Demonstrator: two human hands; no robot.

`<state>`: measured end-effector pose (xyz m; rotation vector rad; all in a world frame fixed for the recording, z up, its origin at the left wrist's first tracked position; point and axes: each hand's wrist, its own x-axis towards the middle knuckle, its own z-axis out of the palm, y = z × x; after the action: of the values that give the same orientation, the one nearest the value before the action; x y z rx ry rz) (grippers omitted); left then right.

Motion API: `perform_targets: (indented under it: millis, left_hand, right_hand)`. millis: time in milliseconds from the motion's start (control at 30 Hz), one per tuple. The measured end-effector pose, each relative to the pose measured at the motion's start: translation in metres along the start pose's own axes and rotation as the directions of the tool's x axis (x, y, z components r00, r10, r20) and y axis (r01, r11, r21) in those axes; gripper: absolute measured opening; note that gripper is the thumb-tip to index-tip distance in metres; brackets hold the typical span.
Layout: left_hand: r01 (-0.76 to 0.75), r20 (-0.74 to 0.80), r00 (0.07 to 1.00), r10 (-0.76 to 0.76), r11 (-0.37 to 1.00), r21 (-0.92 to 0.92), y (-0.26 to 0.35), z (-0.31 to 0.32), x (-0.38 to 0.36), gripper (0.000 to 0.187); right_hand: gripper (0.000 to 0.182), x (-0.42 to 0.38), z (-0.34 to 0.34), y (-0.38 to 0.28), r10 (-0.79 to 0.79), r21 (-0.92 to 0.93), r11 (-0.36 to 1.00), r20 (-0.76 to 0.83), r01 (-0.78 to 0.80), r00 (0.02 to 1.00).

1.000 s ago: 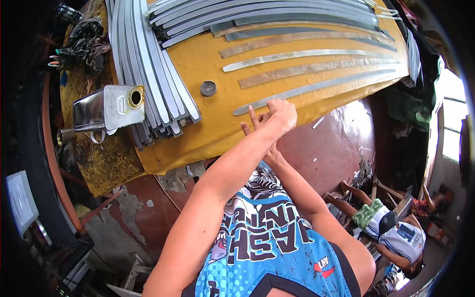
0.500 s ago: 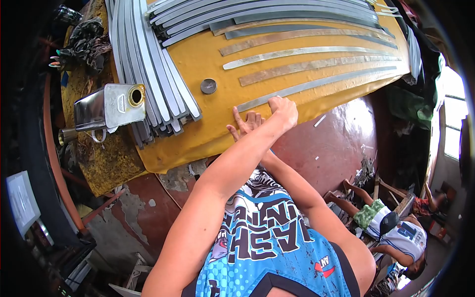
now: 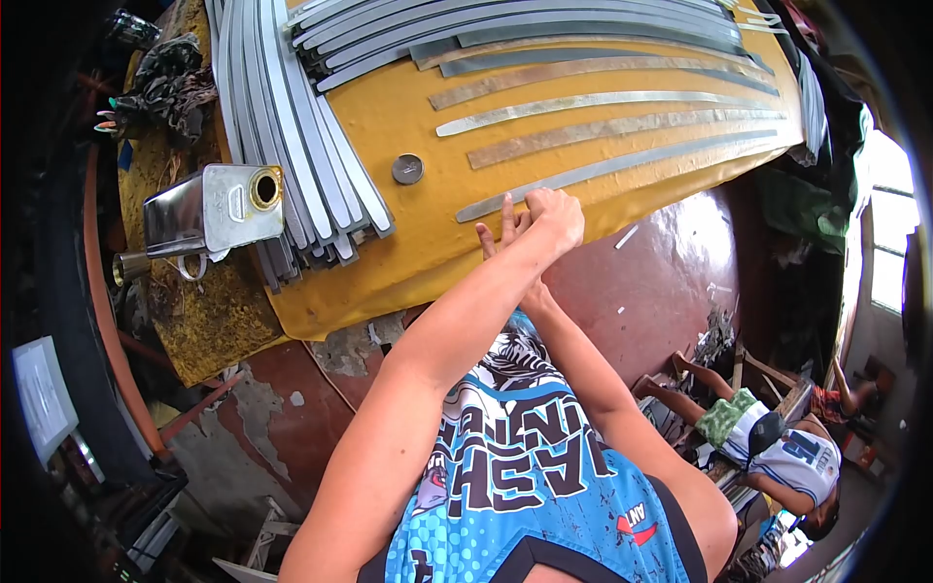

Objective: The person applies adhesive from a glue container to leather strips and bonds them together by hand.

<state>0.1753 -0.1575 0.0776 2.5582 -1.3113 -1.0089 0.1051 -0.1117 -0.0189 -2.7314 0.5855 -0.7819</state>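
My left hand (image 3: pixel 556 216) is curled into a fist at the table's near edge, its knuckles against or just over a thin grey metal strip (image 3: pixel 622 167). Whatever its fingers hold, if anything, is hidden. My right hand (image 3: pixel 507 229) reaches up behind the left forearm, so the arms cross. Two of its fingers stretch apart near the strip's rounded left end, and the rest is covered. Beyond lie a brownish strip (image 3: pixel 583 138), a shiny strip (image 3: pixel 583 101) and another brownish strip (image 3: pixel 564 80). A small round tin (image 3: pixel 408 169) stands to the left of the strips.
A yellow sheet (image 3: pixel 340 296) covers the table. Stacks of grey strips lie at its left (image 3: pixel 292 146) and back (image 3: pixel 525 29). A metal can (image 3: pixel 219 209) stands at the left with its spout open. Another person (image 3: pixel 787 457) is low at the right, on the red floor (image 3: pixel 641 277).
My right hand has moved right and slightly up, closer to my left hand, uncovering the strip's left end. My left hand has hardly moved.
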Motion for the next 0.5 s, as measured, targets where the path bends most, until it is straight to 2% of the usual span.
perform_targets:
  millis: [100,167,300,367,400,467,500]
  left_hand:
    - [0.006,-0.046,0.999,-0.006,1.0,-0.001,0.001,0.0,-0.001,0.016]
    - [0.042,0.044,0.998,-0.043,0.999,0.014,0.003,0.0,0.003,0.019]
    - [0.012,-0.076,0.997,-0.013,1.0,-0.017,-0.001,0.007,0.006,0.014]
    - [0.01,-0.028,1.0,-0.011,0.999,-0.051,-0.002,0.006,0.008,0.014]
    - [0.009,-0.034,0.999,-0.011,0.999,-0.05,-0.003,0.005,0.008,0.014]
    - [0.006,-0.045,0.999,-0.009,0.997,-0.073,-0.004,0.005,0.008,0.014]
    - [0.002,-0.052,0.999,-0.005,0.998,-0.07,-0.004,0.006,0.008,0.014]
  right_hand:
    - [0.073,0.001,-0.009,-0.009,-0.026,-0.032,0.999,0.094,0.029,0.995]
    - [0.066,0.002,-0.015,-0.02,-0.007,-0.122,0.991,0.33,0.05,0.944]
    - [0.061,0.0,-0.024,-0.033,0.0,-0.056,0.998,0.403,0.024,0.915]
    - [0.047,0.001,-0.026,-0.033,-0.165,0.268,0.961,0.376,0.063,0.912]
    - [0.047,0.001,-0.032,-0.034,-0.168,0.268,0.961,0.373,0.068,0.913]
    - [0.04,-0.003,-0.05,-0.038,-0.298,0.629,0.776,0.418,-0.037,0.858]
    - [0.04,-0.006,-0.059,-0.038,-0.299,0.627,0.778,0.413,-0.03,0.86]
